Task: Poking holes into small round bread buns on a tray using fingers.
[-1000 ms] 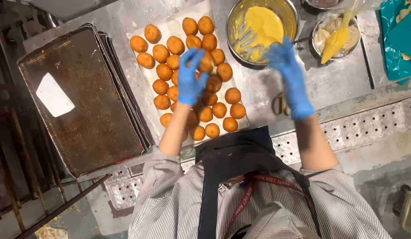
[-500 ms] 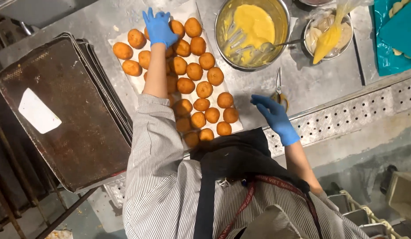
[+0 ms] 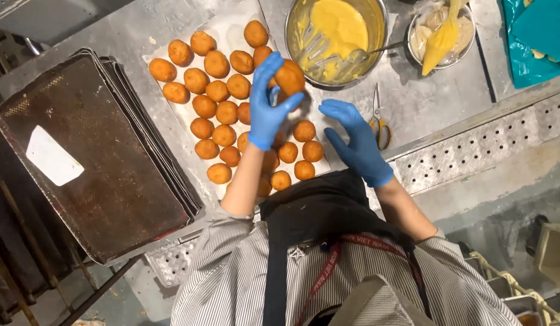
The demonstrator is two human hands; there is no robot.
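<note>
Steel bench (image 3: 412,102) runs across the top of the view; the person stands at its near edge.

Stack of dark trays (image 3: 92,157) at the bench's left end, a white patch on the top one.

White paper sheet (image 3: 189,121) in the middle of the bench, carrying rows of golden fried balls (image 3: 216,90), most of them touching or just beside each other.

Metal bowl (image 3: 304,18) of yellow batter at the far edge, just right of the sheet, with a whisk (image 3: 319,51) lying in it. Smaller bowl (image 3: 467,36) further right, holding a yellow piping bag (image 3: 440,39). Teal cloth (image 3: 533,36) at the far right corner. Scissors (image 3: 379,118) lie on bare steel between the big bowl and the near edge, long axis pointing far to near.

Left hand (image 3: 268,111), blue-gloved, is raised over the right part of the sheet, pinching one ball (image 3: 290,77) between thumb and fingertips. That ball sits at the far-right end of the hand, near the big bowl's rim. It is roundish, no clear long axis.

Right hand (image 3: 355,142), also blue-gloved, is spread and holds nothing, hovering near the sheet's right edge, just left of the scissors. The held ball lies up and to the left of it, toward the far edge; the left hand already has it, the right is near but apart.
</note>
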